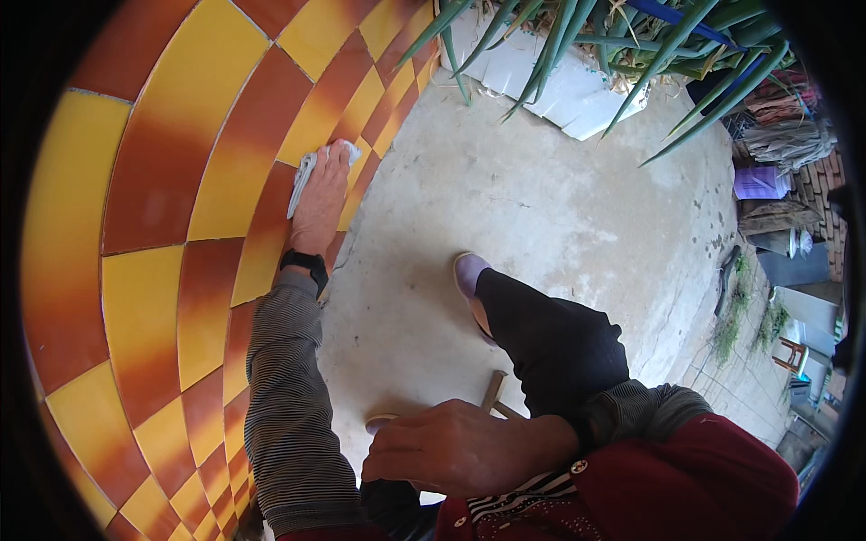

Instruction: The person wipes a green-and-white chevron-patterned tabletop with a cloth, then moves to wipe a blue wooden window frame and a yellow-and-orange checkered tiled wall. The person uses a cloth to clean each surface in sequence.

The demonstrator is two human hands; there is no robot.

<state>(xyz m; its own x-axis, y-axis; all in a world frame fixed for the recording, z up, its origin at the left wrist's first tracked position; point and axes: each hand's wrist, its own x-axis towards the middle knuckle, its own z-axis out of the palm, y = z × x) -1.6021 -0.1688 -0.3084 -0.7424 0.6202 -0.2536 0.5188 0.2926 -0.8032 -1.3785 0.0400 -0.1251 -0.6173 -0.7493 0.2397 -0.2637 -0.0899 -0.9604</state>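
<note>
Low on the tiled wall (223,169), my left hand (323,193) presses a folded pale cloth (302,177) flat against the yellow and brown-red tiles. A black band is round that wrist. My right hand (460,446) rests near my lap at the bottom of the view, back of the hand up, its fingers bent over my dark-trousered knee. No object shows in it, and its palm is hidden.
A white foam box (541,74) with long green onion leaves (561,40) stands ahead by the wall. Concrete floor (433,203) lies beside my purple shoe (470,272). Part of a wooden stool (495,392) shows below. At the far right are a purple bucket (761,183) and a small wooden stool (790,356).
</note>
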